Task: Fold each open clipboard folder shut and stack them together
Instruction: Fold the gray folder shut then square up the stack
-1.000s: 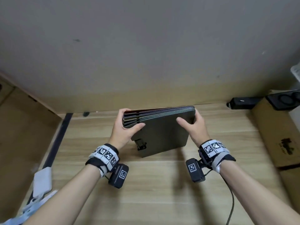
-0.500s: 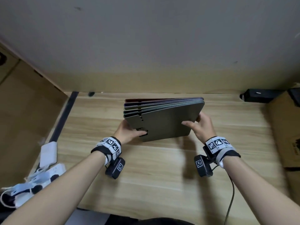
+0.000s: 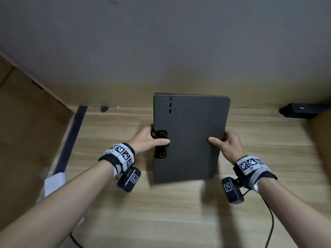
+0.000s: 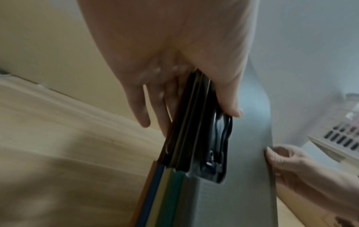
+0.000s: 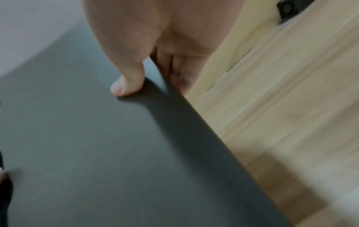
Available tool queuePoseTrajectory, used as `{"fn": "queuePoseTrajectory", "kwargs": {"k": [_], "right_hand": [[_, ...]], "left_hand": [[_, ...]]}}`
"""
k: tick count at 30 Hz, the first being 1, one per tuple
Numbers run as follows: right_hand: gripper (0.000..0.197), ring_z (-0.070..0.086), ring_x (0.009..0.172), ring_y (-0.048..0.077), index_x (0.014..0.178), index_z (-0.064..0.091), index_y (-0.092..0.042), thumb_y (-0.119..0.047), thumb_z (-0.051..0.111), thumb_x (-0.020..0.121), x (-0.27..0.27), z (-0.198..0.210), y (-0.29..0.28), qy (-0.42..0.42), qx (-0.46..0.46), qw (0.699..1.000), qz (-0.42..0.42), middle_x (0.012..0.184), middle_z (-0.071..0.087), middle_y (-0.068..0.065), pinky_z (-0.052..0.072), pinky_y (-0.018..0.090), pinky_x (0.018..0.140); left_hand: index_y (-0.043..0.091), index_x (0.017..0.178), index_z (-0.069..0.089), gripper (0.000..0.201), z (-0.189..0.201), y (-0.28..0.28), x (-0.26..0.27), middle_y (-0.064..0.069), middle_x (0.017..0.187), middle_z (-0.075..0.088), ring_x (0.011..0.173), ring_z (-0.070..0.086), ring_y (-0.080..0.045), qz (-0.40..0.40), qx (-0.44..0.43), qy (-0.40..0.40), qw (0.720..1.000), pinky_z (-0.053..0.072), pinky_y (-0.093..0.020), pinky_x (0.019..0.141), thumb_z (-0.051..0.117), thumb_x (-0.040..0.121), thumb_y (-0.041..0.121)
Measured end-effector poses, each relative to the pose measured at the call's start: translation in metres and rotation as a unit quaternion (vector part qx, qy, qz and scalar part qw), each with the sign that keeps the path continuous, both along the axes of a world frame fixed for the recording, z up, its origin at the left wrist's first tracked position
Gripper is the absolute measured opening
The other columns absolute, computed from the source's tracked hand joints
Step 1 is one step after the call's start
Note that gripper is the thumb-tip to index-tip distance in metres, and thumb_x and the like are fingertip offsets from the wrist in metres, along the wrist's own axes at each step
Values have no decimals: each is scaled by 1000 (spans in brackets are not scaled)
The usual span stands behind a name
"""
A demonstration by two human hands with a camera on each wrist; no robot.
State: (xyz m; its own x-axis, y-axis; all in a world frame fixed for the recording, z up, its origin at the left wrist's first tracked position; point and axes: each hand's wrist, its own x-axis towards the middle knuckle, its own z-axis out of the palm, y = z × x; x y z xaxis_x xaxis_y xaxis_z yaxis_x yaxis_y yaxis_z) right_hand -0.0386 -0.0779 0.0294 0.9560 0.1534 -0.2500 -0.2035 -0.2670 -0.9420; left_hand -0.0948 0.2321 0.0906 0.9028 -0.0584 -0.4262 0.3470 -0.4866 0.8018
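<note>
A stack of closed clipboard folders (image 3: 191, 136) is held upright above the wooden desk, its grey cover facing me. Coloured spines, orange, blue, cream and green, show in the left wrist view under the grey folder (image 4: 246, 176). My left hand (image 3: 152, 138) grips the stack's left edge, thumb across the black clip (image 3: 160, 145), fingers behind. My right hand (image 3: 223, 142) grips the right edge, thumb (image 5: 124, 86) on the grey cover (image 5: 87, 138), fingers behind it.
The wooden desk (image 3: 179, 212) lies below the stack and a grey wall rises behind it. A black device (image 3: 302, 112) sits at the back right beside a cardboard box. A white power strip (image 3: 53, 183) and a dark rail (image 3: 71, 138) lie at the left.
The stack has swung from lying tilted with its edges fanned toward me to standing upright, grey cover facing me. Both hands shifted down its sides with it.
</note>
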Motion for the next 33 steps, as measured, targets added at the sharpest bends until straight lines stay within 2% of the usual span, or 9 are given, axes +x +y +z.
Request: {"fn": "queuePoseTrajectory", "kwargs": {"k": [3, 7, 11, 14, 17, 21, 24, 29, 33], "right_hand": [[33, 69, 97, 14, 113, 62, -8, -2, 73, 83, 0, -9, 59, 42, -15, 999, 30, 110, 71, 6, 55, 26, 87], [34, 71, 94, 19, 112, 64, -7, -11, 77, 81, 3, -39, 149, 98, -57, 992, 61, 107, 73, 9, 56, 39, 90], [44, 69, 95, 23, 113, 61, -10, -23, 81, 77, -1, -63, 244, 104, -111, 985, 82, 106, 71, 6, 55, 43, 90], [53, 63, 98, 24, 122, 54, -13, -25, 80, 77, -8, -68, 310, 100, -148, 981, 78, 106, 64, 3, 52, 38, 90], [57, 65, 98, 25, 122, 55, -12, -27, 82, 74, -10, -80, 359, 108, -166, 978, 69, 104, 66, 2, 53, 38, 90], [57, 70, 87, 24, 102, 64, -16, -50, 81, 60, -2, -99, 396, 96, -227, 966, 73, 96, 73, 3, 58, 43, 82], [56, 68, 88, 26, 102, 62, -15, -51, 79, 63, 3, -98, 414, 99, -266, 956, 77, 100, 70, 5, 57, 41, 82], [60, 64, 93, 30, 105, 62, -12, -59, 71, 69, 16, -95, 429, 109, -322, 937, 80, 106, 63, 9, 55, 41, 87], [79, 65, 92, 30, 98, 65, -17, -77, 57, 46, 29, -113, 427, 145, -323, 933, 68, 101, 67, 8, 56, 42, 87]], "left_hand": [[26, 117, 58, 39, -7, 54, -4, 23, 103, 62, 94, 56, 13, 18, -22, 49, 998, 44, -5, 84, 75, 83, 35], [25, 104, 68, 38, -33, 138, -19, 11, 100, 71, 95, 66, -8, 58, 13, 90, 994, 50, -25, 88, 66, 82, 56], [20, 103, 69, 81, -58, 225, -34, 2, 102, 73, 96, 68, -14, 84, 68, 124, 986, 51, -39, 95, 50, 63, 88], [12, 121, 62, 111, -85, 282, -38, -8, 123, 66, 113, 62, -23, 120, 98, 145, 977, 47, -46, 101, 40, 55, 98], [4, 126, 58, 109, -99, 321, -35, -10, 122, 63, 118, 59, -31, 151, 102, 147, 972, 45, -44, 102, 40, 63, 91], [2, 120, 60, 77, -102, 346, -26, -17, 118, 64, 111, 60, -35, 202, 108, 135, 964, 45, -40, 94, 47, 85, 69], [11, 99, 62, 51, -108, 357, -20, -11, 109, 63, 103, 60, -29, 216, 124, 148, 957, 47, -36, 93, 47, 92, 59], [4, 130, 52, 65, -114, 361, -3, -14, 126, 58, 115, 55, -34, 215, 142, 175, 950, 46, -42, 99, 40, 95, 57], [4, 132, 48, 63, -117, 359, 12, -17, 133, 55, 121, 52, -35, 218, 152, 181, 947, 43, -42, 102, 40, 96, 54]]}}
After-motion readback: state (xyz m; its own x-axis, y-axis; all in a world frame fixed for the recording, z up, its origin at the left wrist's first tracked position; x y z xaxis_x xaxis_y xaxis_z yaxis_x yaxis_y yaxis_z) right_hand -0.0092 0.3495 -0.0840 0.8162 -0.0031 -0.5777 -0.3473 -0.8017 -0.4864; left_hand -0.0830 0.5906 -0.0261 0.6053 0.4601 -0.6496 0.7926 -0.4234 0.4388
